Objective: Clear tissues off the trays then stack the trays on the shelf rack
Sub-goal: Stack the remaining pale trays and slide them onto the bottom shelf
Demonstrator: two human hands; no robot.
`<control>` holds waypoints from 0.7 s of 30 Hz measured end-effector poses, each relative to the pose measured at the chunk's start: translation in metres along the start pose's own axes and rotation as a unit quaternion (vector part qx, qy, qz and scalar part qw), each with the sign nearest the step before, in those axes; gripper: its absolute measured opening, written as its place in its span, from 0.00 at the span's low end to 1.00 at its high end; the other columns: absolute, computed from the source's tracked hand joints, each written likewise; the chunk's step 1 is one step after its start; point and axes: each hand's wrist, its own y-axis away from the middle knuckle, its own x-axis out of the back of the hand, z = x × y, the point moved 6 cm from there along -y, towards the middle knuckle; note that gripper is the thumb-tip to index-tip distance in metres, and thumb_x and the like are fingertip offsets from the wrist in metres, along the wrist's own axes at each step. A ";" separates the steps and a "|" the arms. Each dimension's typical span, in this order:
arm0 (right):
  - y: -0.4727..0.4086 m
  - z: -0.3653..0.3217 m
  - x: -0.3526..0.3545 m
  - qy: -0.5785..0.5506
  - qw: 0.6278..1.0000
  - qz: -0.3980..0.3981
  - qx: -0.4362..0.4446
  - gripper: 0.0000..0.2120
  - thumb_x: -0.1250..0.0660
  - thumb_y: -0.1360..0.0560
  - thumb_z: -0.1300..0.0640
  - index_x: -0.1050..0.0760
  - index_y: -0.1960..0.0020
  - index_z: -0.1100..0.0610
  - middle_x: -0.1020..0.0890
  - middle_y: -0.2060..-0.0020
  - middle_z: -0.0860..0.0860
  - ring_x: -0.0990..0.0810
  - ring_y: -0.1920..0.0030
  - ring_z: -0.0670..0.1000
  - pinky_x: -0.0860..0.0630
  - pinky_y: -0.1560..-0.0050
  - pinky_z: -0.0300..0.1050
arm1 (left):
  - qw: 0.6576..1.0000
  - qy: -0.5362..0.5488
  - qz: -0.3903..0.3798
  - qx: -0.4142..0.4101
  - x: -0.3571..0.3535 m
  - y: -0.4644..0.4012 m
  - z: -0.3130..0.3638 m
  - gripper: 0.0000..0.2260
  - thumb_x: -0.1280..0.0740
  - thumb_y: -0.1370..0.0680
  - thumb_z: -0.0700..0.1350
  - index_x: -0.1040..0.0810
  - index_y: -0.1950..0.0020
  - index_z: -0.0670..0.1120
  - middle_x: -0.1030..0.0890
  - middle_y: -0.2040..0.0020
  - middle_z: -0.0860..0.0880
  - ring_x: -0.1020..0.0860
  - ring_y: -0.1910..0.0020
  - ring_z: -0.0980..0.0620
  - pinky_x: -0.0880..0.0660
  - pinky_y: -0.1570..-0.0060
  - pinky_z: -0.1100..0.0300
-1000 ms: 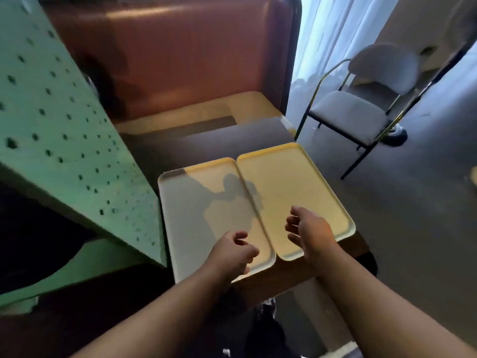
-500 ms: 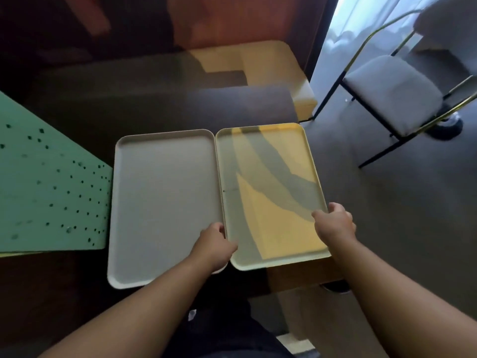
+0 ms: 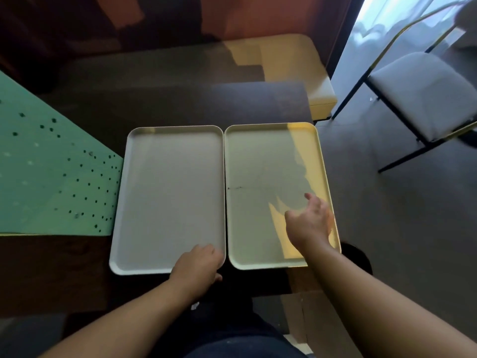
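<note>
— How many trays do you count?

— Two, side by side on the dark tabletop (image 3: 180, 104), long edges touching or nearly so: the left tray (image 3: 167, 200) all in shade, the right tray (image 3: 263, 177) with a patch of sun on it. Both look bare.

— And the hands?

— Two. The left hand (image 3: 197, 266) is at the near right corner of the left tray, fingers (image 3: 209, 250) curled over the rim and gripping it. The right hand (image 3: 311, 220) is over the right tray near its outer edge, fingers (image 3: 309, 197) spread loosely, nothing in them; whether it touches the tray I cannot tell.

— Anything else about?

— One green perforated panel (image 3: 46, 182) on the left, one grey chair (image 3: 423, 94) by the window.
</note>
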 end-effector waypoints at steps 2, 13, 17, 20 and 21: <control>0.003 -0.008 -0.005 0.012 1.000 -0.012 0.008 0.29 0.35 0.23 0.51 0.35 0.23 0.53 0.34 0.25 0.55 0.39 0.25 0.58 0.43 0.23 0.53 | 0.999 -0.034 0.024 -0.035 0.000 0.004 0.002 0.14 0.25 0.28 0.53 0.23 0.50 0.47 0.22 0.52 0.48 0.21 0.54 0.44 0.28 0.65 0.54; 0.062 -0.103 -0.043 -0.316 0.872 -0.374 -0.013 0.17 0.34 0.18 0.46 0.22 0.37 0.57 0.16 0.42 0.58 0.15 0.44 0.60 0.17 0.49 0.56 | 0.925 0.019 0.339 -0.172 0.092 0.055 0.034 0.06 0.36 0.28 0.47 0.25 0.62 0.46 0.25 0.65 0.47 0.26 0.70 0.46 0.37 0.80 0.58; 0.056 -0.120 -0.028 -0.239 0.932 -0.268 0.055 0.12 0.37 0.22 0.65 0.19 0.45 0.54 0.13 0.49 0.56 0.14 0.50 0.59 0.15 0.51 0.53 | 0.927 0.087 0.321 -0.173 0.113 0.054 0.054 0.08 0.36 0.26 0.51 0.24 0.57 0.47 0.24 0.61 0.49 0.23 0.66 0.45 0.33 0.77 0.57; 0.038 -0.098 -0.002 -0.261 0.938 -0.222 0.054 0.08 0.36 0.20 0.63 0.19 0.52 0.56 0.12 0.52 0.59 0.14 0.55 0.57 0.16 0.51 0.57 | 0.914 0.144 0.341 -0.166 0.135 0.054 0.052 0.12 0.34 0.24 0.56 0.23 0.49 0.48 0.21 0.54 0.49 0.22 0.55 0.46 0.25 0.59 0.55; 0.030 -0.084 0.006 -0.280 0.934 -0.215 0.046 0.08 0.36 0.18 0.61 0.19 0.52 0.57 0.12 0.51 0.60 0.14 0.56 0.56 0.16 0.51 0.57 | 0.901 0.145 0.384 -0.140 0.144 0.057 0.044 0.13 0.33 0.25 0.55 0.22 0.46 0.47 0.20 0.51 0.47 0.22 0.52 0.44 0.26 0.53 0.52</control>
